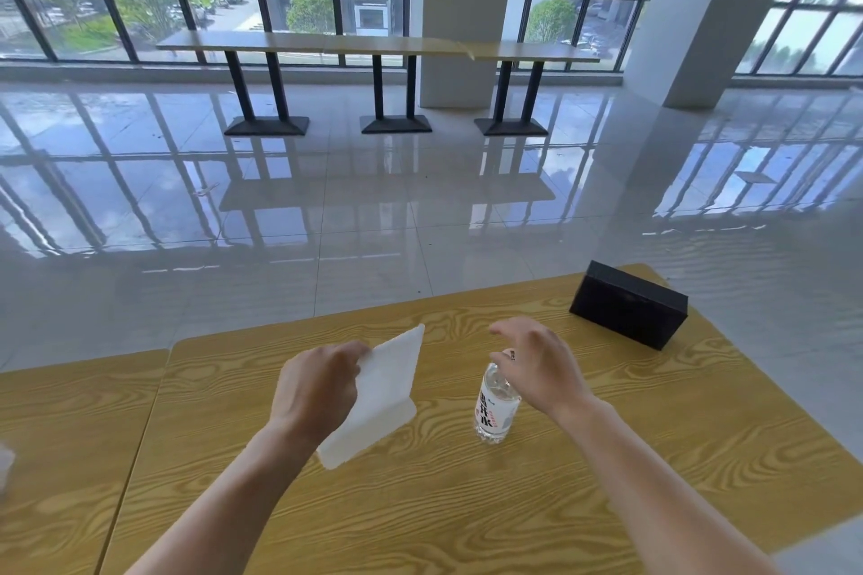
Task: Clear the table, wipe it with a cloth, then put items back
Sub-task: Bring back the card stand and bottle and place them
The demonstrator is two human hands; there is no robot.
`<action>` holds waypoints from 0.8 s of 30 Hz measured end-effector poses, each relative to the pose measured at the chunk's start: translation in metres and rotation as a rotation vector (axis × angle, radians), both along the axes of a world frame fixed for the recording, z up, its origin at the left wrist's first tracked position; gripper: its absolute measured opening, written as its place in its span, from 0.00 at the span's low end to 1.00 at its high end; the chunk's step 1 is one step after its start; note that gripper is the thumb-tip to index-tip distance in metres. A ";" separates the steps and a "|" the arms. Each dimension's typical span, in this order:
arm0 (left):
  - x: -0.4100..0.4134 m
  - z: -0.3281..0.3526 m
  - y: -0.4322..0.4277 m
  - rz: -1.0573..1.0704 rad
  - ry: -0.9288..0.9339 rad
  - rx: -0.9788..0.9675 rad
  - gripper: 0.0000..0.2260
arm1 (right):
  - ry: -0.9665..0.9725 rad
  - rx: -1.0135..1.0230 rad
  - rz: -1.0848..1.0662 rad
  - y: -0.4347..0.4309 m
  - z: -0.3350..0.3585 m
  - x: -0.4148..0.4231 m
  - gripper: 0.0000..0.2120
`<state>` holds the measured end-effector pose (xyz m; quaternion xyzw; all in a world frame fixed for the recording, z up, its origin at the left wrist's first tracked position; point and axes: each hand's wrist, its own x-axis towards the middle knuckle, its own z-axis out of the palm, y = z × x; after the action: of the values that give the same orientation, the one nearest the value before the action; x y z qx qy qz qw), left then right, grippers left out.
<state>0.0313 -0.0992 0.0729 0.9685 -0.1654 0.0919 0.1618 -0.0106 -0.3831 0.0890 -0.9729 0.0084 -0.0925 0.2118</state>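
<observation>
Right now I am watching the left hand (pixel 317 388) pinching a white folded cloth (pixel 378 392), tilted, over the wooden table (pixel 467 504). The right hand (pixel 537 369) is hovering, fingers spread, over the upright water bottle (pixel 496 406); contact I cannot tell. A black box (pixel 628 310) is sitting near the far right corner.

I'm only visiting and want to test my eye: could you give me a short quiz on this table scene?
1. True or false: the left hand holds the white cloth.
2. What stands just below the open right hand? A a cup, B the water bottle, C a plate.
3. Fill in: the black box lies near the table's far ____ corner.
Key: 1 true; 2 B; 3 right.
</observation>
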 end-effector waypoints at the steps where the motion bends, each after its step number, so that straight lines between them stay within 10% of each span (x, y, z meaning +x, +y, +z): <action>1: -0.002 0.005 0.001 -0.039 0.009 -0.002 0.11 | -0.054 0.010 0.038 0.006 0.005 -0.002 0.19; 8: -0.022 0.029 0.003 -0.193 0.077 -0.081 0.13 | 0.063 0.078 0.291 0.039 0.022 -0.021 0.27; 14: -0.039 0.035 -0.006 -0.279 0.191 -0.173 0.13 | 0.119 0.061 0.340 0.028 0.006 -0.041 0.05; 24: -0.057 0.027 -0.041 -0.407 0.181 -0.189 0.13 | 0.115 0.157 0.118 0.008 0.013 -0.094 0.03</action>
<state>-0.0256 -0.1405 0.0998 0.9002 -0.3325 -0.0148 0.2810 -0.1048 -0.3755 0.1017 -0.9559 -0.0297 -0.0227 0.2914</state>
